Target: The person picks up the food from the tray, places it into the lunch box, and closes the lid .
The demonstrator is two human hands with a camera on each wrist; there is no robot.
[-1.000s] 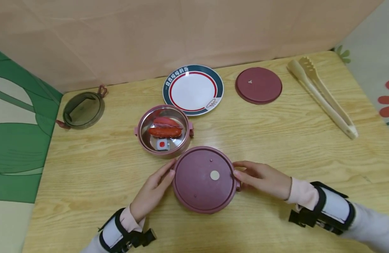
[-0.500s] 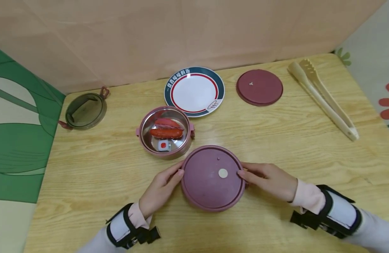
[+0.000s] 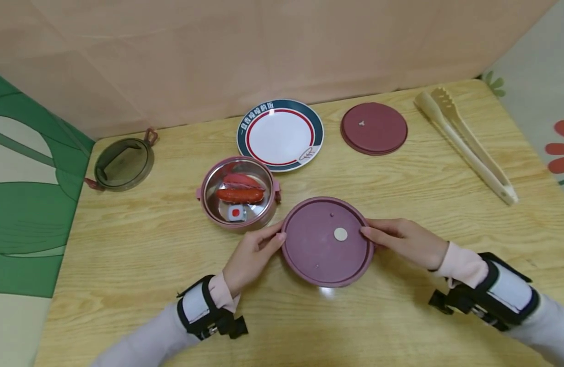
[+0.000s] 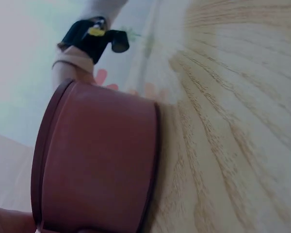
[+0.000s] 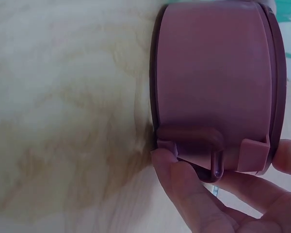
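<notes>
Between both hands is a round purple lunch-box container (image 3: 328,250), its flat face with a raised rim and a pale dot turned up. My left hand (image 3: 253,257) holds its left rim, thumb on top. On the other side my right hand (image 3: 408,239) grips it, thumb at the upper rim and fingers by the lower edge, near a looped clasp (image 5: 216,155) in the right wrist view. Whether its underside touches the table is unclear. Just to the left sits an uncovered steel-lined pot (image 3: 206,209) holding a red sausage (image 3: 240,195), a pink-red piece (image 3: 241,180) and a white block with a red mark (image 3: 236,213).
Behind the pot stands a blue-rimmed white plate (image 3: 282,135). A dark red round lid (image 3: 375,128) and beige tongs (image 3: 467,148) lie at the back right. Far left is a greenish see-through lid (image 3: 125,165) with red clips. A wall borders the table (image 3: 139,275) behind.
Both hands have carried the purple container rightward and away from me, and its upper face looks more tilted. The pot, plate, lids and tongs have stayed in place.
</notes>
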